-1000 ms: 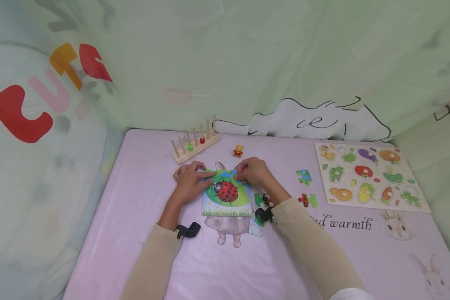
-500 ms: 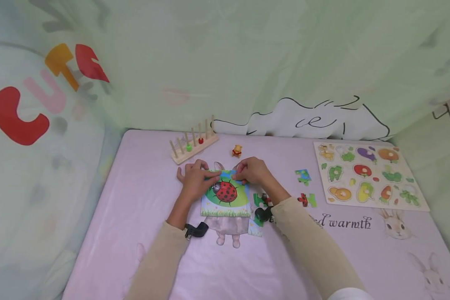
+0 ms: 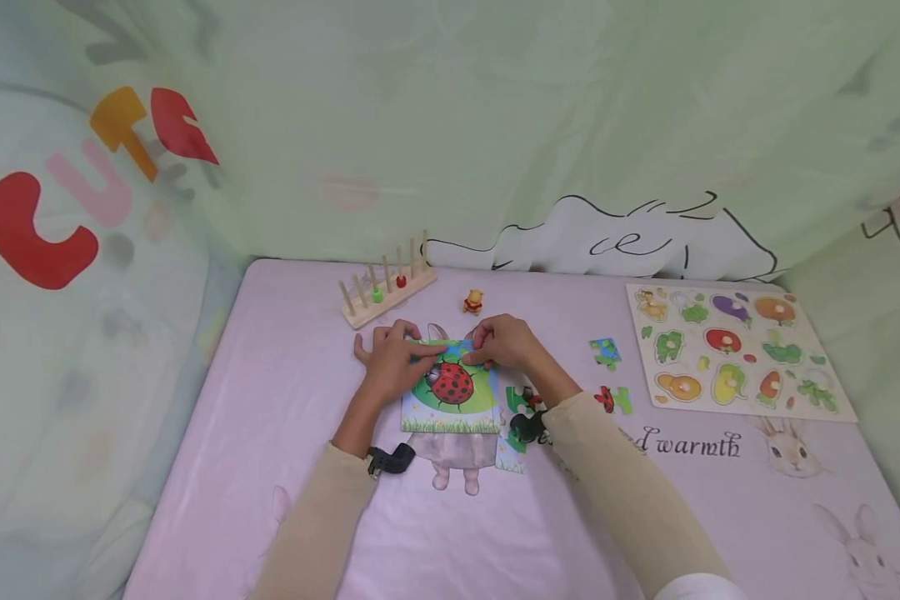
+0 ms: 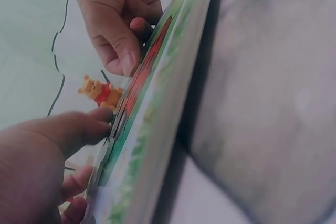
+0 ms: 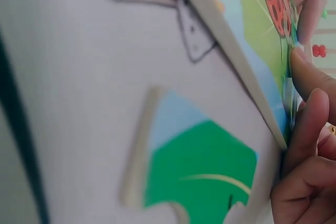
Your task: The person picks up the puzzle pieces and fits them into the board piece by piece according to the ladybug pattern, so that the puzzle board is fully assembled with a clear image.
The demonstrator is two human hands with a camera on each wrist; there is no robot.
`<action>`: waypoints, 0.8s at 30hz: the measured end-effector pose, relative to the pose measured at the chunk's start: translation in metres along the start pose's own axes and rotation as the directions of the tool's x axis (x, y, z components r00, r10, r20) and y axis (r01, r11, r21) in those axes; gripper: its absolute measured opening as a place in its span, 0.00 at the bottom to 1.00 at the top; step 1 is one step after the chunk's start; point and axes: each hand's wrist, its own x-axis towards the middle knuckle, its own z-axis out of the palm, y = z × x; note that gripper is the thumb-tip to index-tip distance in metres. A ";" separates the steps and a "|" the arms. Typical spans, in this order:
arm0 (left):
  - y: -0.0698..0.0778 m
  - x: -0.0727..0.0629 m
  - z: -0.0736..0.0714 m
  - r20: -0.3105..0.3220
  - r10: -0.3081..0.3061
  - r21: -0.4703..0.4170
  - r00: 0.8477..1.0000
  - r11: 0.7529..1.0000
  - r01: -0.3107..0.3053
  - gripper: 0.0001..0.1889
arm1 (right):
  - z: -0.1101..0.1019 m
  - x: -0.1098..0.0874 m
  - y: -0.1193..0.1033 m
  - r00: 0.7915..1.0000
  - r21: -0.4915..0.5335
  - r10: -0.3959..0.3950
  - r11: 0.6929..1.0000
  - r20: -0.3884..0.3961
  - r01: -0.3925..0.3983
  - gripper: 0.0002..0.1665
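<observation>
A ladybug jigsaw puzzle (image 3: 453, 419) in a shallow board lies in the middle of the table. My left hand (image 3: 396, 364) reaches over its upper left side, index finger and thumb extended onto the picture's top area. From the other side my right hand (image 3: 512, 343) holds the puzzle's top right corner, thumb on the face and the other fingers curled at the edge. In the left wrist view, the right thumb (image 4: 126, 59) presses on the puzzle. Cannot tell whether a separate piece is under it. Loose puzzle pieces lie right of the board, including a green and blue piece (image 5: 205, 161).
Two more loose pieces, one blue and green (image 3: 606, 352), one red and green (image 3: 604, 400), lie farther right. A vegetable peg board (image 3: 708, 408) stands at the back right. A wooden peg rack (image 3: 360, 317) and small bear figure (image 3: 473, 302) sit behind the puzzle.
My left hand has moved right and farther over the puzzle's top, its index finger now extended across it. My right hand stays at the top right corner, its thumb shifted slightly.
</observation>
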 end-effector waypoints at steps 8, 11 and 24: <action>0.001 0.000 -0.001 0.032 -0.001 0.018 0.999 1.000 0.000 0.13 | -0.001 -0.001 0.001 1.000 -0.007 -0.016 1.000 0.001 0.016 0.19; 0.001 0.000 -0.001 0.033 -0.006 0.029 0.999 1.000 0.006 0.13 | 0.000 -0.001 0.000 1.000 -0.021 -0.015 1.000 0.000 0.015 0.20; 0.000 0.000 -0.001 0.044 -0.002 0.043 0.999 0.999 0.000 0.15 | 0.002 0.000 -0.002 1.000 -0.067 -0.005 0.998 -0.020 0.004 0.21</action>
